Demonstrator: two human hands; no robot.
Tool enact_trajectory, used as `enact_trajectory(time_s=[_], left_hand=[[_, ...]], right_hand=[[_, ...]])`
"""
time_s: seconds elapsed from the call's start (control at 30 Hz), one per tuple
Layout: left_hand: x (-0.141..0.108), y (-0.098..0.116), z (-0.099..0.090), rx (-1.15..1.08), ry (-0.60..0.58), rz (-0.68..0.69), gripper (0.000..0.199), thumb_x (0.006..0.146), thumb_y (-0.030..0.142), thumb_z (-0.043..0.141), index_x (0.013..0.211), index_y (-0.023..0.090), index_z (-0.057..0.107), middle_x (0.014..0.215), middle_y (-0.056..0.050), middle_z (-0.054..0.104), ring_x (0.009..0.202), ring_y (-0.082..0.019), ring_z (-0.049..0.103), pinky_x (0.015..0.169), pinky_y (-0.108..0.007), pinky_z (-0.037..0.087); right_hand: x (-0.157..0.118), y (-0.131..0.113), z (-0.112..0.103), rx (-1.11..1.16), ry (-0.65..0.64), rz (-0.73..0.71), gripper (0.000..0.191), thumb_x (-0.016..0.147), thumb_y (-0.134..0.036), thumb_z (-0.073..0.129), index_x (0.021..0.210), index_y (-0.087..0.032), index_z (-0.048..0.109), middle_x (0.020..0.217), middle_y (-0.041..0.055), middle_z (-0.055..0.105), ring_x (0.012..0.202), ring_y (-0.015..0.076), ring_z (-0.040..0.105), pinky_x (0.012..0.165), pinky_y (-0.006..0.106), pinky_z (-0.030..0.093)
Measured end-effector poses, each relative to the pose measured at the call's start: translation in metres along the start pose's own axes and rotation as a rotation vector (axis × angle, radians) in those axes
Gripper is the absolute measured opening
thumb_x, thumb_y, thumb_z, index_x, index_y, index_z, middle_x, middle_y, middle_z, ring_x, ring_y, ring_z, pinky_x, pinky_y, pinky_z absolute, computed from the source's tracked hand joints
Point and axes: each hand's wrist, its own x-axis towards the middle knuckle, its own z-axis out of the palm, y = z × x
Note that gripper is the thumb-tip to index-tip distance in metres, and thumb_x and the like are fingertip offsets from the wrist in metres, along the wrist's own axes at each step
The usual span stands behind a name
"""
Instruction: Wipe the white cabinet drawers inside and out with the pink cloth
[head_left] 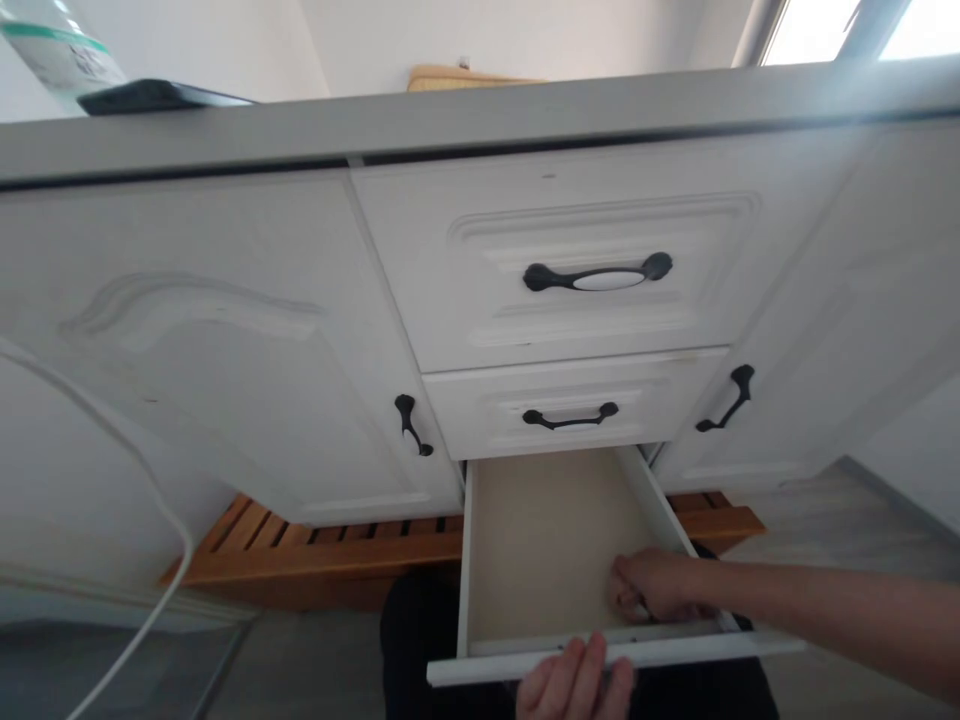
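The bottom drawer (555, 540) of a white cabinet is pulled out, and its pale floor shows. My left hand (576, 682) has its fingers wrapped over the top edge of the drawer front (697, 648). Inside the drawer, near its front right corner, my right hand (656, 585) is closed, fingers curled down. A small shiny bit shows below the fingers, too small to name. Above, the middle drawer (495, 428) and the top drawer (487, 290) are closed, each with a dark handle.
Cabinet doors (225, 400) flank the drawers. A slatted wooden bench (322, 560) stands low behind my knees (420, 640). A white cable (161, 510) hangs at the left. On the countertop (375, 130) lie a dark phone-like object (157, 97) and a bottle (64, 50).
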Motion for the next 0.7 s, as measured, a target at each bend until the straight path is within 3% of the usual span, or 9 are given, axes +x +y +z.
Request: enact_trajectory(time_s=[0.07, 0.17, 0.3, 0.4, 0.53, 0.63, 0.7], left_hand=[[-0.001, 0.0, -0.002, 0.0, -0.041, 0.012, 0.021, 0.095, 0.028, 0.061, 0.086, 0.037, 0.078, 0.086, 0.008, 0.079, 0.093, -0.008, 0.064, 0.105, -0.028, 0.04], [-0.002, 0.0, -0.004, -0.002, -0.051, 0.02, 0.023, 0.096, 0.026, 0.059, 0.088, 0.036, 0.078, 0.092, 0.007, 0.08, 0.096, -0.009, 0.064, 0.101, -0.028, 0.043], [-0.003, -0.003, -0.006, 0.026, -0.049, 0.028, 0.013, 0.089, 0.028, 0.068, 0.088, 0.037, 0.077, 0.093, 0.008, 0.08, 0.095, -0.01, 0.064, 0.097, -0.028, 0.044], [-0.003, -0.007, -0.006, 0.022, -0.062, 0.089, 0.01, 0.081, 0.031, 0.077, 0.089, 0.038, 0.077, 0.098, 0.009, 0.079, 0.095, -0.01, 0.064, 0.097, -0.028, 0.043], [-0.004, -0.006, 0.001, 0.009, 0.022, 0.084, 0.008, 0.085, 0.03, 0.072, 0.085, 0.036, 0.077, 0.094, 0.007, 0.08, 0.093, -0.011, 0.064, 0.099, -0.029, 0.043], [-0.006, 0.0, 0.008, 0.023, 0.099, 0.025, 0.015, 0.088, 0.027, 0.067, 0.079, 0.035, 0.076, 0.084, 0.006, 0.078, 0.089, -0.011, 0.063, 0.101, -0.03, 0.042], [-0.007, 0.002, 0.009, 0.039, 0.074, 0.032, 0.009, 0.085, 0.028, 0.073, 0.08, 0.036, 0.075, 0.085, 0.008, 0.078, 0.09, -0.01, 0.062, 0.098, -0.029, 0.043]], right_hand=[[0.014, -0.016, 0.001, 0.026, -0.062, -0.004, 0.056, 0.042, -0.01, 0.069, 0.096, -0.024, 0.065, 0.062, -0.0057, 0.059, 0.065, 0.0252, 0.065, 0.064, 0.033, 0.046], [0.05, -0.06, 0.006, 0.13, -0.137, -0.045, 0.05, 0.045, -0.015, 0.07, 0.093, -0.027, 0.061, 0.054, -0.0116, 0.048, 0.05, 0.0167, 0.053, 0.057, 0.03, 0.043], [0.099, -0.131, 0.029, 0.363, -0.131, -0.1, 0.051, 0.045, -0.016, 0.07, 0.092, -0.027, 0.052, 0.06, -0.0113, 0.043, 0.054, 0.0116, 0.044, 0.055, 0.026, 0.037], [0.116, -0.168, 0.043, 0.602, -0.113, -0.106, 0.048, 0.05, -0.019, 0.069, 0.09, -0.028, 0.044, 0.068, -0.008, 0.041, 0.06, 0.0126, 0.043, 0.053, 0.025, 0.034], [0.113, -0.182, 0.045, 0.914, -0.181, -0.074, 0.039, 0.057, -0.022, 0.064, 0.086, -0.028, 0.038, 0.073, -0.0051, 0.044, 0.063, 0.0144, 0.049, 0.056, 0.026, 0.037], [0.098, -0.182, 0.032, 1.086, -0.314, -0.078, 0.036, 0.056, -0.019, 0.064, 0.083, -0.026, 0.04, 0.072, -0.0043, 0.049, 0.063, 0.014, 0.054, 0.061, 0.027, 0.042], [0.081, -0.183, 0.017, 1.137, -0.406, -0.104, 0.03, 0.059, -0.023, 0.066, 0.082, -0.024, 0.046, 0.075, -0.0017, 0.054, 0.069, 0.0145, 0.058, 0.066, 0.028, 0.046]])
